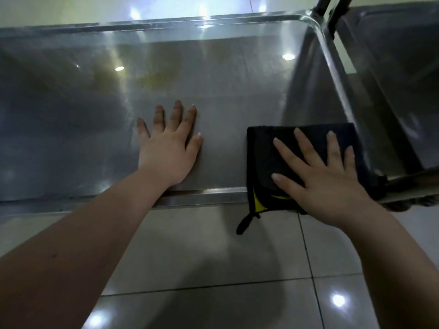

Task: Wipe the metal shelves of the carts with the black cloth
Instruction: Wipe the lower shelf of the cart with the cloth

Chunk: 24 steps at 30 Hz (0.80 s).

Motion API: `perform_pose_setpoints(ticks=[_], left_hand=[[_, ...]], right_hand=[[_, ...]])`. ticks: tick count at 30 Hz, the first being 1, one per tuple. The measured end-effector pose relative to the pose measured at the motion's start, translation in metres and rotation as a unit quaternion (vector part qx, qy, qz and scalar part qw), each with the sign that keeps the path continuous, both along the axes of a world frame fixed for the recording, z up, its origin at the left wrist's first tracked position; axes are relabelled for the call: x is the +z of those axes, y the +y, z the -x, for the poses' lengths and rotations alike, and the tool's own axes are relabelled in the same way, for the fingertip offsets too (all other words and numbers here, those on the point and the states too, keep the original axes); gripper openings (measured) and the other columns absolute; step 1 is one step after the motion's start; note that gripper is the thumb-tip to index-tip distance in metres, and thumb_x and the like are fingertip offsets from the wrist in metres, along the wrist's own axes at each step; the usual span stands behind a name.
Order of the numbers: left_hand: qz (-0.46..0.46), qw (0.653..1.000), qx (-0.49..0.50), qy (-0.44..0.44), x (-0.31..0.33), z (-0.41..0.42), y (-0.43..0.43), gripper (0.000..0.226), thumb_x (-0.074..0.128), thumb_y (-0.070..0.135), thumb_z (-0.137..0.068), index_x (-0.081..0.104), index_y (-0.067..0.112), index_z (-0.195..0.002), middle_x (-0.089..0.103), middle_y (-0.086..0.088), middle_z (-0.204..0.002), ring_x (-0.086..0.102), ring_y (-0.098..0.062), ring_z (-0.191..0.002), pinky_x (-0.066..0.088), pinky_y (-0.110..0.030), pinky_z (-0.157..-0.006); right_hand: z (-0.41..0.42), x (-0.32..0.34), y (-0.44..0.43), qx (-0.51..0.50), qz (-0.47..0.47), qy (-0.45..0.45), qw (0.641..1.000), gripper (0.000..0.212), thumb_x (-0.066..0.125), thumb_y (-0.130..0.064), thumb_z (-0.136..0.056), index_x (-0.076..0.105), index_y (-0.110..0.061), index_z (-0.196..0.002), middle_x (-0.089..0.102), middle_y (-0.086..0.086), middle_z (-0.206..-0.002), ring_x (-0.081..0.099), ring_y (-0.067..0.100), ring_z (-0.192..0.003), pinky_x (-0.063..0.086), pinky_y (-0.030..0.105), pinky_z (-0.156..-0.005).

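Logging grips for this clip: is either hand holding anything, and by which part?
Nothing is gripped. The right hand presses flat on the black cloth, fingers spread over its middle; the left hand lies flat on the metal shelf.

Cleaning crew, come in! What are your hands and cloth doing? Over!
Left hand flat on grey metal shelf. Right hand pressing folded black cloth with yellow trim, overhanging near rim. Second cart's shelf close on right.
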<state>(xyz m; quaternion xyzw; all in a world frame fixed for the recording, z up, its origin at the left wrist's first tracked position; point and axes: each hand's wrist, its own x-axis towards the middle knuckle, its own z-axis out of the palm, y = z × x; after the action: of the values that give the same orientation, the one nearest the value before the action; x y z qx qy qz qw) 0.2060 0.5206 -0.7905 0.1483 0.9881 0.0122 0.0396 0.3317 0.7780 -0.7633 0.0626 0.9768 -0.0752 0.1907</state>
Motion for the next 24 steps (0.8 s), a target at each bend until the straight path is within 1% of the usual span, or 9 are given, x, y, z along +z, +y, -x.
perform_pose_setpoints(ticks=[3,5,7,9,13,15,18,21,24], left_hand=[[-0.009,1.000,0.002,-0.006,0.000,0.002,0.002,0.062,0.021,0.051,-0.101,0.003,0.034,-0.158,0.000,0.002,-0.167,-0.003,-0.034,-0.151,0.001,-0.064,-0.116],[-0.005,1.000,0.000,-0.007,-0.001,0.002,0.003,0.064,0.019,0.052,-0.099,0.002,0.033,-0.158,0.000,0.002,-0.167,-0.003,-0.034,-0.151,0.000,-0.065,-0.116],[-0.002,1.000,-0.002,-0.004,-0.002,0.003,0.003,0.064,0.019,0.052,-0.099,0.003,0.033,-0.158,0.000,0.002,-0.167,-0.002,-0.034,-0.151,0.001,-0.065,-0.116],[-0.003,1.000,-0.001,-0.003,-0.002,0.004,0.003,0.063,0.020,0.052,-0.100,0.003,0.033,-0.158,0.000,0.002,-0.167,-0.002,-0.034,-0.151,0.000,-0.065,-0.116],[-0.013,1.000,0.000,-0.010,-0.002,0.006,0.002,0.063,0.019,0.053,-0.100,0.002,0.035,-0.158,-0.002,0.003,-0.166,-0.005,-0.032,-0.152,-0.002,-0.064,-0.117],[-0.015,1.000,-0.001,-0.014,-0.002,0.006,0.001,0.063,0.020,0.053,-0.100,0.002,0.035,-0.158,-0.002,0.003,-0.166,-0.005,-0.032,-0.152,-0.002,-0.065,-0.116],[-0.009,1.000,-0.002,-0.017,-0.002,0.005,0.001,0.063,0.019,0.052,-0.101,0.001,0.035,-0.158,-0.003,0.003,-0.166,-0.005,-0.033,-0.152,-0.002,-0.065,-0.116],[-0.004,1.000,-0.003,-0.016,-0.002,0.007,0.001,0.063,0.019,0.052,-0.101,0.000,0.034,-0.158,-0.004,0.002,-0.166,-0.005,-0.033,-0.151,-0.002,-0.065,-0.116],[-0.007,1.000,0.001,-0.024,-0.001,0.005,0.001,0.062,0.020,0.051,-0.102,0.001,0.033,-0.158,-0.004,0.001,-0.166,-0.006,-0.033,-0.151,-0.004,-0.064,-0.116]], right_hand=[[0.017,0.000,0.004,0.004,-0.001,0.006,1.000,0.062,0.010,-0.080,-0.084,-0.026,-0.069,-0.133,-0.034,-0.025,-0.151,-0.034,0.032,-0.143,-0.024,0.056,-0.112],[0.049,-0.003,0.012,0.005,-0.011,0.027,1.000,0.063,0.016,-0.079,-0.086,-0.017,-0.068,-0.139,-0.026,-0.022,-0.158,-0.030,0.033,-0.145,-0.023,0.056,-0.113],[0.093,-0.007,0.023,-0.019,-0.018,0.043,0.999,0.064,0.022,-0.078,-0.089,-0.007,-0.065,-0.144,-0.016,-0.018,-0.162,-0.023,0.035,-0.147,-0.019,0.057,-0.114],[0.141,-0.007,0.029,-0.052,-0.011,0.056,0.997,0.064,0.026,-0.077,-0.090,0.000,-0.062,-0.147,-0.009,-0.015,-0.164,-0.020,0.037,-0.148,-0.016,0.059,-0.115],[0.198,-0.008,0.027,-0.082,0.009,0.066,0.994,0.067,0.025,-0.077,-0.090,0.002,-0.057,-0.150,-0.010,-0.011,-0.165,-0.021,0.038,-0.147,-0.016,0.062,-0.114],[0.197,-0.008,0.025,-0.081,0.010,0.066,0.994,0.066,0.024,-0.076,-0.091,0.002,-0.056,-0.150,-0.009,-0.011,-0.165,-0.020,0.039,-0.147,-0.016,0.062,-0.114],[0.166,-0.007,0.021,-0.059,0.005,0.077,0.995,0.064,0.023,-0.075,-0.092,0.001,-0.058,-0.149,-0.008,-0.012,-0.165,-0.018,0.039,-0.148,-0.015,0.061,-0.115],[0.108,-0.009,0.013,-0.043,-0.016,0.067,0.997,0.064,0.020,-0.076,-0.091,-0.005,-0.061,-0.147,-0.013,-0.016,-0.163,-0.020,0.036,-0.148,-0.016,0.059,-0.115],[0.043,-0.008,0.003,-0.037,-0.011,0.064,0.997,0.066,0.019,-0.078,-0.088,-0.008,-0.062,-0.146,-0.019,-0.020,-0.161,-0.024,0.032,-0.147,-0.020,0.055,-0.115]])
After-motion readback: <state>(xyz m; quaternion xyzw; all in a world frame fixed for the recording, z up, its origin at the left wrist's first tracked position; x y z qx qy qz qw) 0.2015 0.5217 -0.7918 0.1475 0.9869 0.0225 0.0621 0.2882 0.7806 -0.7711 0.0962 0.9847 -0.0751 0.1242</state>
